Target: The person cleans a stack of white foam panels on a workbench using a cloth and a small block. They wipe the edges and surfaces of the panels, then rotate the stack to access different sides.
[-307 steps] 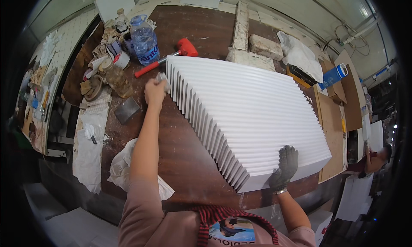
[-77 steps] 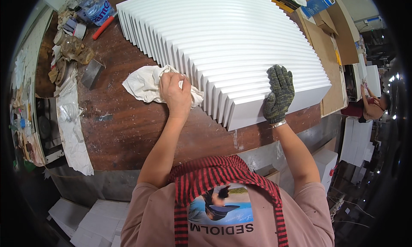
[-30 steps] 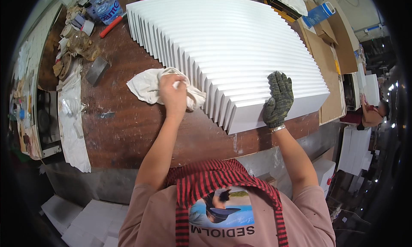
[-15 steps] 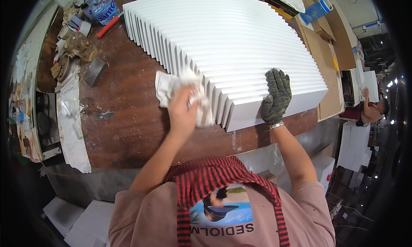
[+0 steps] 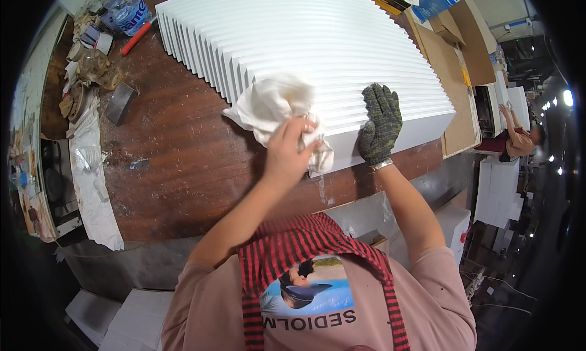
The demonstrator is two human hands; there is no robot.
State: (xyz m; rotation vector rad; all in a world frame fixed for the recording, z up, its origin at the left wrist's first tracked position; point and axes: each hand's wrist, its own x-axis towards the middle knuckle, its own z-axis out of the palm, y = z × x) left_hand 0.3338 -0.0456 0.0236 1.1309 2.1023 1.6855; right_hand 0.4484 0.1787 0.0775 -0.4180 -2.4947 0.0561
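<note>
A wide row of thin white boards lies on the brown table, their staggered ends making a saw-toothed left side. My bare left hand is closed on a crumpled white cloth. The cloth covers the near left corner of the row and drapes over some of the board ends. My right hand, in a dark green knitted glove, rests flat and open over the nearest boards, with its fingers pointing away from me.
To the left stand a clear plastic bottle, a red-handled tool, a grey block and assorted clutter. A blue container and opened cardboard are at the far right. Another person is beyond, at right.
My left hand has carried the cloth rightward, from the boards' left side onto their near left corner. My gloved right hand stays on the boards. The whole view has shifted slightly.
</note>
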